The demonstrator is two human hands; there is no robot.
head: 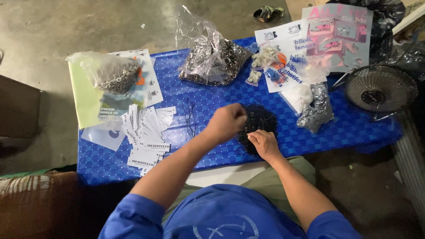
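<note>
- Head view: a person in a blue shirt sits at a low table [336,128] with a blue checked cover, both bare arms reaching forward.
- The left hand [226,121] is curled into a loose fist, fingers pressed together at the near left edge of a pile of black cords [259,121]; it seems to pinch a cord, though the cord itself is too thin to make out.
- The right hand [264,142] rests at the near edge of the same pile, fingertips drawn together on the cords; whether it grips one I cannot tell.
- The cords lie near the middle of the table, just in front of the person.
- A few loose cords [191,118] lie just left of the left hand.
- White tags [148,135] are fanned out in a heap at the near left.
- A clear bag of metal rings [113,73] sits at the far left on paper sheets.
- A bigger bag of rings [212,57] stands at the far middle.
- A smaller silvery bag [316,110] lies right of the cords.
- Printed sheets [318,40] cover the far right.
- A small fan [380,88] sits at the right edge.
</note>
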